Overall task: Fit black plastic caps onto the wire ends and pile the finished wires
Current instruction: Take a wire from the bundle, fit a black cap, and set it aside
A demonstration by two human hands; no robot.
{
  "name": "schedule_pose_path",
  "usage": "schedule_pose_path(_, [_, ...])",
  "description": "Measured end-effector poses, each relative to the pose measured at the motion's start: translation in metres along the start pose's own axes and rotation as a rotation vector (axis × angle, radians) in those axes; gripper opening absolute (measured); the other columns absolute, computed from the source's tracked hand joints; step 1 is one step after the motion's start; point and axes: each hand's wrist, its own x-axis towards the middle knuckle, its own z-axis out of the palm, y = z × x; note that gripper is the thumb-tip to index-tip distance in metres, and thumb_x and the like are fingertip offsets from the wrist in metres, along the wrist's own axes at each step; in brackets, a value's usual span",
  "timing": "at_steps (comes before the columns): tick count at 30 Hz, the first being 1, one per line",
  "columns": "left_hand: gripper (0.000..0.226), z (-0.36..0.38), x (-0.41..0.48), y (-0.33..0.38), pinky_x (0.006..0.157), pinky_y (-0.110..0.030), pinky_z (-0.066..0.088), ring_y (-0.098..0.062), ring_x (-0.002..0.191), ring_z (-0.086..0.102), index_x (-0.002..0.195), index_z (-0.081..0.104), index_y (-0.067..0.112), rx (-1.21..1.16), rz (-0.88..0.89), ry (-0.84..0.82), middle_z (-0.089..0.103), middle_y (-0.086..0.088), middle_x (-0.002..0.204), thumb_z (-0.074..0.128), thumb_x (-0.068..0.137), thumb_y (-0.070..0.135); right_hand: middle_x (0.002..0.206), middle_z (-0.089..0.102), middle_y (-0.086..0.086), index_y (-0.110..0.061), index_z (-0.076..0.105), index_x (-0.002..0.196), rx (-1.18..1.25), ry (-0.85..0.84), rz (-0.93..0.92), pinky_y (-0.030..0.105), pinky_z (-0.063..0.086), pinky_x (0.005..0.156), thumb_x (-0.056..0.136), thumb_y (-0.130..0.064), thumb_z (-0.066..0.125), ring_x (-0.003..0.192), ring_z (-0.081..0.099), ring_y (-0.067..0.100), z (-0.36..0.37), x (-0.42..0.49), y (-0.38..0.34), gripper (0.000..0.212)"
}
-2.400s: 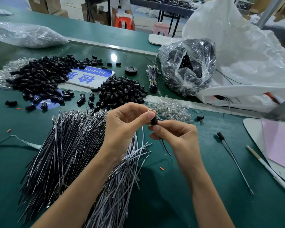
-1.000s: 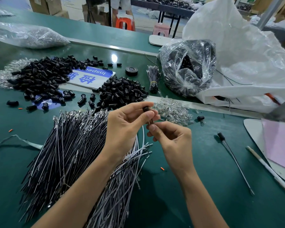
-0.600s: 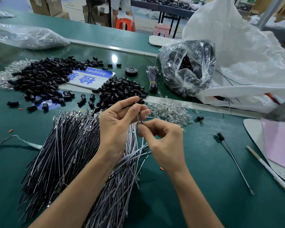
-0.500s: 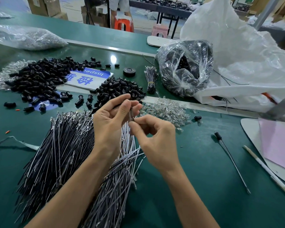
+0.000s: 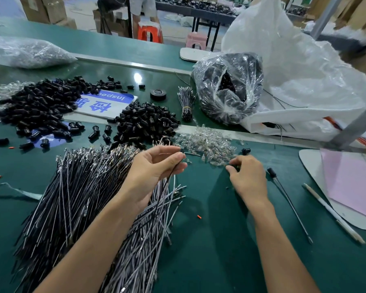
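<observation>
Fingers [image 5: 179, 160] of left hand [image 5: 154, 172] pinch a thin wire [image 5: 171, 175] above the wire heap [image 5: 76, 197]; right hand [image 5: 248, 179] fingers curled at clear-parts pile [image 5: 207, 144], grip cannot be told; black caps [image 5: 148, 121] lie far of heap on desk [image 5: 220, 240].

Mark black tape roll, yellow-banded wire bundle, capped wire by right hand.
Round black tape roll [image 5: 157, 97], head view, front wall.
Yellow-banded dark wire bundle [image 5: 185, 102], head view, mid-bundle.
Black-capped finished wire [image 5: 271, 172], head view, cap.
</observation>
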Motion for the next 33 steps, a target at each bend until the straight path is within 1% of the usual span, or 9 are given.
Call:
schedule_pose_path(5, [0.04, -0.002, 0.001, -0.003, 0.073, -0.022, 0.057, -0.023, 0.087, 0.074, 0.09, 0.078, 0.014, 0.017, -0.009, -0.006, 0.075, -0.016, 0.094, 0.087, 0.052, 0.024, 0.105, 0.067, 0.005, -0.012, 0.069, 0.11, 0.08, -0.01, -0.053, 0.035, 0.048, 0.094, 0.086, -0.023, 0.072, 0.1, 0.061, 0.021, 0.002, -0.003, -0.003, 0.026])
schedule_pose_path(10, [0.05, -0.002, 0.0, -0.003, 0.081, -0.028, 0.058, -0.025, 0.088, 0.073, 0.1, 0.075, 0.015, 0.103, -0.021, -0.027, 0.075, -0.016, 0.092, 0.086, 0.052, 0.021, 0.091, 0.069, 0.005, -0.012, 0.071, 0.09, 0.095, 0.035, -0.09, 0.037, 0.051, 0.085, 0.087, -0.018, 0.071, 0.088, 0.063, 0.022, 0.007, -0.002, -0.005, 0.007])
schedule_pose_path(13, [0.045, -0.001, 0.0, -0.003, 0.067, -0.025, 0.058, -0.025, 0.08, 0.074, 0.103, 0.072, 0.007, 0.104, -0.029, -0.018, 0.075, -0.017, 0.085, 0.081, 0.059, 0.009, 0.078, 0.068, -0.001, -0.011, 0.068, 0.085, 0.195, 0.099, -0.076, 0.034, 0.053, 0.08, 0.086, -0.012, 0.072, 0.077, 0.064, 0.017, 0.004, -0.003, -0.004, 0.004])
schedule_pose_path(15, [0.039, 0.0, -0.001, -0.002, 0.059, -0.022, 0.056, -0.022, 0.073, 0.074, 0.099, 0.071, 0.003, 0.131, -0.02, -0.013, 0.075, -0.016, 0.082, 0.08, 0.062, 0.007, 0.073, 0.067, -0.009, -0.014, 0.068, 0.083, 0.342, 0.123, -0.093, 0.023, 0.054, 0.075, 0.082, -0.009, 0.076, 0.069, 0.065, 0.006, -0.002, -0.006, -0.007, 0.009])
schedule_pose_path(17, [0.026, 0.001, -0.002, -0.002, 0.054, -0.02, 0.053, -0.021, 0.069, 0.073, 0.092, 0.074, 0.008, 0.211, 0.016, -0.031, 0.075, -0.014, 0.081, 0.08, 0.067, 0.004, 0.075, 0.071, -0.011, -0.015, 0.072, 0.084, 0.539, 0.086, -0.128, 0.015, 0.053, 0.071, 0.079, -0.008, 0.079, 0.069, 0.067, 0.001, -0.008, -0.011, -0.016, 0.012])
schedule_pose_path(21, [0.019, 0.004, -0.003, -0.003, 0.046, -0.02, 0.049, -0.021, 0.064, 0.073, 0.092, 0.073, 0.013, 0.377, 0.093, -0.077, 0.076, -0.009, 0.081, 0.075, 0.079, -0.002, 0.081, 0.075, -0.007, -0.019, 0.076, 0.088, 0.793, -0.051, -0.285, 0.018, 0.053, 0.074, 0.081, -0.002, 0.075, 0.075, 0.069, 0.008, -0.014, -0.025, -0.038, 0.019])
schedule_pose_path(24, [0.019, 0.005, -0.003, -0.004, 0.044, -0.02, 0.046, -0.021, 0.061, 0.071, 0.093, 0.073, 0.013, 0.44, 0.13, -0.082, 0.076, -0.009, 0.076, 0.075, 0.08, -0.001, 0.082, 0.073, -0.007, -0.024, 0.073, 0.086, 0.796, -0.111, -0.379, 0.023, 0.053, 0.076, 0.082, 0.001, 0.073, 0.078, 0.068, 0.012, -0.015, -0.031, -0.045, 0.025])
schedule_pose_path(27, [0.02, 0.004, -0.002, -0.004, 0.043, -0.017, 0.043, -0.017, 0.056, 0.069, 0.094, 0.074, 0.012, 0.477, 0.159, -0.078, 0.075, -0.007, 0.071, 0.076, 0.079, -0.001, 0.083, 0.073, -0.004, -0.022, 0.073, 0.086, 0.731, -0.127, -0.421, 0.025, 0.054, 0.077, 0.082, 0.001, 0.073, 0.078, 0.068, 0.015, -0.013, -0.033, -0.046, 0.023])
schedule_pose_path(33, [0.023, -0.001, -0.001, -0.001, 0.049, -0.013, 0.042, -0.014, 0.055, 0.067, 0.094, 0.077, 0.015, 0.579, 0.209, -0.08, 0.075, -0.002, 0.072, 0.077, 0.078, -0.001, 0.083, 0.072, -0.009, -0.023, 0.073, 0.088, 0.684, -0.089, -0.454, 0.02, 0.052, 0.075, 0.08, 0.0, 0.074, 0.076, 0.066, 0.007, -0.011, -0.034, -0.049, 0.025])
